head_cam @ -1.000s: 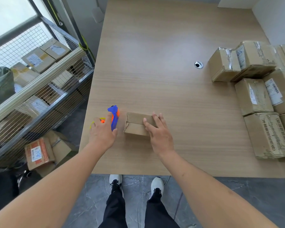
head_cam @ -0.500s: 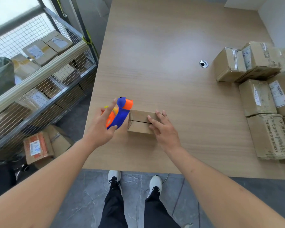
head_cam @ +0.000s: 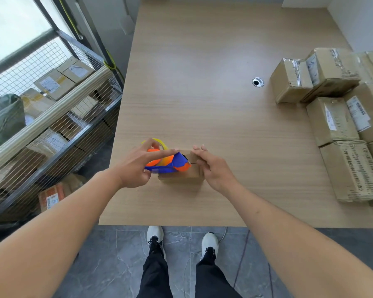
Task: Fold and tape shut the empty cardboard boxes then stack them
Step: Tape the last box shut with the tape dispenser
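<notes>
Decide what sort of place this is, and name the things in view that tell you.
Probably a parcel packing or stockroom area: taped, labelled cardboard boxes crowd the table, a wire cage rack holds more parcels, and a tape dispenser is in use.

Wooden table, grey marble floor

Our left hand and the tape dispenser it grips cover the small box top's left part; our right hand covers its right edge. Stacked boxes, well right of the grip, run off frame; label print illegible.
</notes>
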